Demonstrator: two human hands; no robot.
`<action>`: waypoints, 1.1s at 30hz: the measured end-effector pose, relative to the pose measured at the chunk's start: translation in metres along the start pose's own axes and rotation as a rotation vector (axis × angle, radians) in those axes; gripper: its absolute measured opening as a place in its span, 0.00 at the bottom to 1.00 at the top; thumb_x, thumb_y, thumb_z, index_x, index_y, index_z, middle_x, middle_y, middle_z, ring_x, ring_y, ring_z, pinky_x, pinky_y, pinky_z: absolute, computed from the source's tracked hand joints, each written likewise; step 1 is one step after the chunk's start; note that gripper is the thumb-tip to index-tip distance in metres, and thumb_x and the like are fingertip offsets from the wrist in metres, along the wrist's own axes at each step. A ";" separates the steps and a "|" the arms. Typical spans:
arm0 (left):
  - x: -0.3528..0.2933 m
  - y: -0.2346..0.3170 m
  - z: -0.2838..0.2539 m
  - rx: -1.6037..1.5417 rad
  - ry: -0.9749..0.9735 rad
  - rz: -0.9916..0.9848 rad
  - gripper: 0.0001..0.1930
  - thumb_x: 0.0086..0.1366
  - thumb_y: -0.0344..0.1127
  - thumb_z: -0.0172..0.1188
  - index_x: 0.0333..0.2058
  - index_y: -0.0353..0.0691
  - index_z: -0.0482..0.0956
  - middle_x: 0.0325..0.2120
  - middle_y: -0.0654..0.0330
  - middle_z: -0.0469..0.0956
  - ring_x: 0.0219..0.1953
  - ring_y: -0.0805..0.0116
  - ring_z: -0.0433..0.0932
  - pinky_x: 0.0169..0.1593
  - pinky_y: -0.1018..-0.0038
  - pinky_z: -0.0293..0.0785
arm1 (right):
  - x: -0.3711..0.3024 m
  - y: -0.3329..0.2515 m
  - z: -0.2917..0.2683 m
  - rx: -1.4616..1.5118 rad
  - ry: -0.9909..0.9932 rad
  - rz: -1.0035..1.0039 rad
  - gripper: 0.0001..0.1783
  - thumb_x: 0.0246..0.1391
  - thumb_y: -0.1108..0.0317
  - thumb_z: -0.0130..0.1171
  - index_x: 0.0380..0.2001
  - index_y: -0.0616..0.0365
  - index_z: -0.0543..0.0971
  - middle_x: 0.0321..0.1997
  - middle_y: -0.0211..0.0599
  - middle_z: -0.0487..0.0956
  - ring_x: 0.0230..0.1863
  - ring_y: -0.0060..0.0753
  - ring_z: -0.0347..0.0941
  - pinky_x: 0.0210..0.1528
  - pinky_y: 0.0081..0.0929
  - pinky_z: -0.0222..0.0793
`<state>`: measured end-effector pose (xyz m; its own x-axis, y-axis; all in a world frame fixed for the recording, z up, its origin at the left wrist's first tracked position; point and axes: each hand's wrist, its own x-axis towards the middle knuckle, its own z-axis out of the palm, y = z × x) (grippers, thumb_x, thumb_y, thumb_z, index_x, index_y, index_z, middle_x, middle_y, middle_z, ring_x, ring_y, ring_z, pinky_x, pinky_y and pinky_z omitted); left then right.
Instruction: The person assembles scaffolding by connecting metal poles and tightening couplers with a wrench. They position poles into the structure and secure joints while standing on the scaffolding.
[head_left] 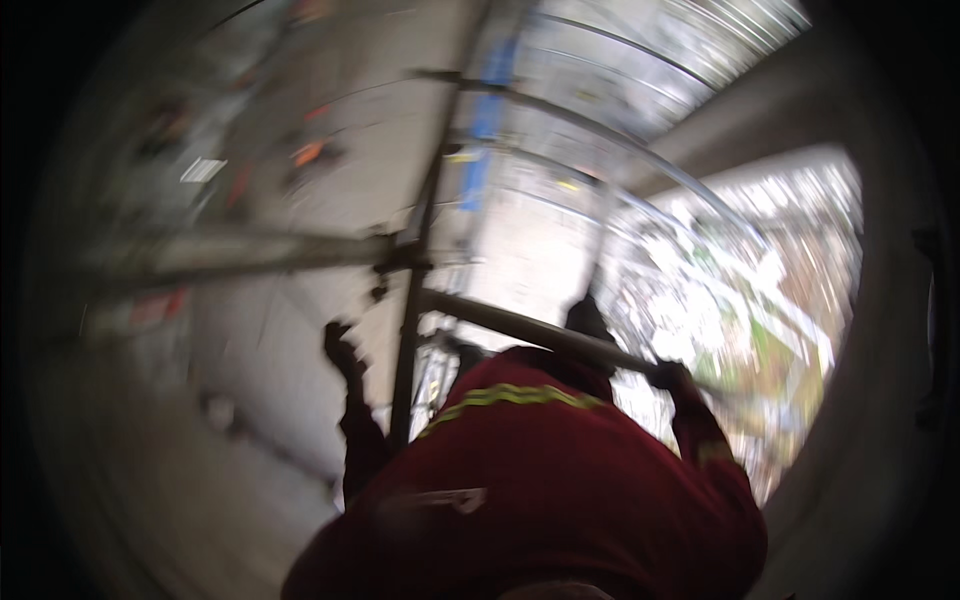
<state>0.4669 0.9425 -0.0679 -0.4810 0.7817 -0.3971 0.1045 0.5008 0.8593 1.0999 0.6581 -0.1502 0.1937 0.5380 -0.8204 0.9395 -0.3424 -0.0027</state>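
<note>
My left hand [343, 350], dark and probably gloved, is raised just left of an upright scaffold pole [408, 350]. Its fingers look apart, with nothing visible in them. On the other side, my right hand [668, 375] is closed around a horizontal scaffold tube [540, 330]. This tube crosses in front of my red jacket [560, 470] and runs left to the upright. Around the joint sits a dark coupler [400, 256]. Motion blur hides the finer detail of both hands.
A second thick tube [250, 252] extends left from the joint. Thin metal rails [620, 135] curve away to the upper right. Blue strips [488, 110] and a small orange object [308, 153] lie farther off. A dark boot [590, 318] shows beyond the tube.
</note>
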 end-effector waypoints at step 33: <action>-0.019 -0.019 0.031 0.636 -0.130 0.501 0.15 0.67 0.40 0.58 0.25 0.35 0.78 0.13 0.61 0.69 0.14 0.65 0.67 0.21 0.66 0.64 | 0.056 0.066 -0.001 1.547 1.207 0.385 0.13 0.35 0.67 0.73 0.28 0.56 0.82 0.26 0.32 0.82 0.27 0.26 0.79 0.31 0.29 0.75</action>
<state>0.5009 0.9297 -0.0863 -0.1452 0.9860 -0.0821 0.7725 0.1649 0.6133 1.1726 0.6663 -0.1953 0.9647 0.2065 -0.1633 -0.0572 -0.4411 -0.8956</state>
